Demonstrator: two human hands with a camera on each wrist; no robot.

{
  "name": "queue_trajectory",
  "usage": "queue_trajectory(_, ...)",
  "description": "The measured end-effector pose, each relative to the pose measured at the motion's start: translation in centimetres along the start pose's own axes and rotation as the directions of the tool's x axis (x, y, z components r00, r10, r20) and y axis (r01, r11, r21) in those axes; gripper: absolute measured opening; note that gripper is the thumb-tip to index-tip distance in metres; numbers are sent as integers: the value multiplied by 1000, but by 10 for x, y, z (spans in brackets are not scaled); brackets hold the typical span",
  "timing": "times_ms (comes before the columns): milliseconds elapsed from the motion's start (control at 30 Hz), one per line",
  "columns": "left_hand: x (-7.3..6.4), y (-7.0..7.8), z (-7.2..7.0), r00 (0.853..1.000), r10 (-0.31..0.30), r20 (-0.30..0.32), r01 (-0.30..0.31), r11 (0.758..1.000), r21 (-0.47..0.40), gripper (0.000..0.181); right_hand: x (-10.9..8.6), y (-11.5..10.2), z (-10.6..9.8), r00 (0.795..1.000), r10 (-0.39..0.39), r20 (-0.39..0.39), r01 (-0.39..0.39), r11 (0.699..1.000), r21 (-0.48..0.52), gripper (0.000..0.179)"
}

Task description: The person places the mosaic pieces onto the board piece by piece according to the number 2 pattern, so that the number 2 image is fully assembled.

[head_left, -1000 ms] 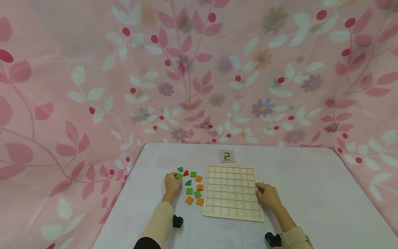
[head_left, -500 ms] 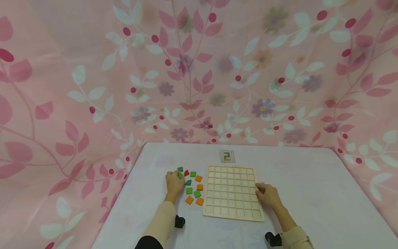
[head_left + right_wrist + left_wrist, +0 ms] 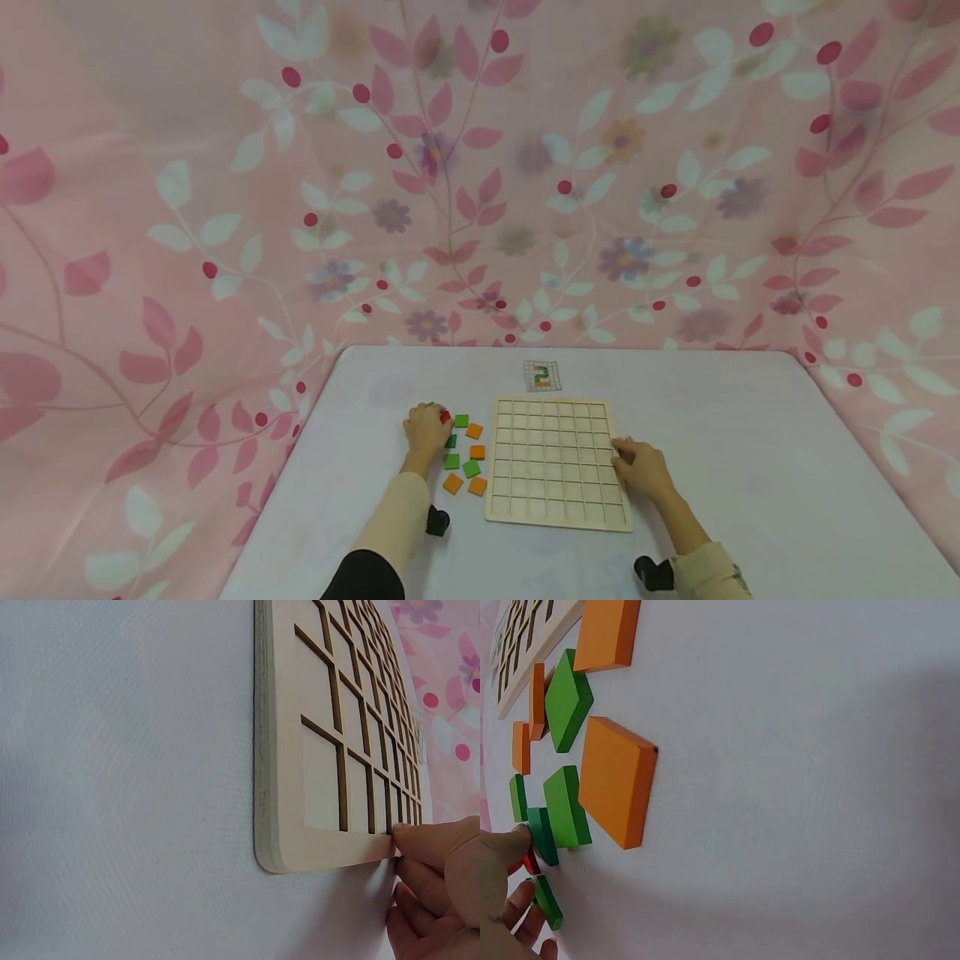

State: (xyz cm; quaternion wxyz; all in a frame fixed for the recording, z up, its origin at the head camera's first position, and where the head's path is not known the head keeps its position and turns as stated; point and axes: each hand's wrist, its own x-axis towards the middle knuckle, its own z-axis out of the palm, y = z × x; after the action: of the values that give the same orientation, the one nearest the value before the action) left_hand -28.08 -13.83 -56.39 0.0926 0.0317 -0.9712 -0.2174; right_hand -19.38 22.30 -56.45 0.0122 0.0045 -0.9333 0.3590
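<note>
My left hand (image 3: pixel 427 429) reaches among the loose tiles at the left of the table. Its thumb and fingers close round a small red rounded tile (image 3: pixel 531 862), partly hidden by the thumb in the left wrist view. A green square tile (image 3: pixel 549 902) lies right at the lower fingers, and a dark green curved tile (image 3: pixel 544 836) is just beyond the thumb. To the right lies a pale wooden grid board (image 3: pixel 558 462), its cells bare. My right hand (image 3: pixel 643 468) grips the board's right edge, thumb on top of the rim and the other fingers curled beside it.
Orange tiles (image 3: pixel 452 483) and green tiles (image 3: pixel 452 462) lie flat between the left hand and the board. A small card with a gridded picture (image 3: pixel 542 376) lies behind the board. A floral cloth (image 3: pixel 517 167) hangs beyond the white table's far edge.
The left hand has left the green square tile it was holding and shifted slightly right onto the red tile. The right hand stays on the board; the head view has turned a little.
</note>
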Motion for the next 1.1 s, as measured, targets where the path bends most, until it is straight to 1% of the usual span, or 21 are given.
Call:
queue_trajectory(100, 2, 0, 0, 999, 12, 38, -13, 1000, 13, 18, 1, 0, 1, 1000, 7, -1, -7, 1000, 4, 34)
queue_trajectory(300, 3, 0, 0, 996, 1, 87, -1, 1000, 2, 15, 0, -1, 0, 1000, -2, -2, 2, 1000, 10, 34)
queue_trajectory(433, 2, -1, 1, 996, 8, 84, -6, 1000, -23, 16, -1, -2, -1, 1000, -5, 0, 5, 1000, 15, 35)
queue_trajectory(600, -1, -3, 1, 998, 36, 42, -32, 996, -78, 23, 0, -1, -1, 1000, -9, 4, 9, 1000, 16, 35)
queue_trajectory(667, -3, -5, 2, 999, 44, 12, -43, 996, -82, 22, 0, -1, -1, 1000, -10, 7, 10, 1000, 20, 35)
queue_trajectory(767, -8, -6, 5, 999, 29, -43, -32, 996, -83, 20, 0, 0, -2, 1000, -8, 8, 7, 1000, 21, 35)
queue_trajectory(833, -11, -7, 7, 998, 14, -69, -19, 997, -73, 19, 0, 0, -2, 1000, -7, 9, 7, 1000, 23, 35)
queue_trajectory(933, -12, -9, 9, 997, -11, -81, 5, 997, -81, 20, 0, 1, -1, 1000, -6, 5, 6, 1000, 29, 36)
queue_trajectory(1100, -13, -17, 12, 993, -13, -115, -2, 992, -125, 26, 0, 1, 0, 1000, -13, -1, 13, 999, 35, 36)
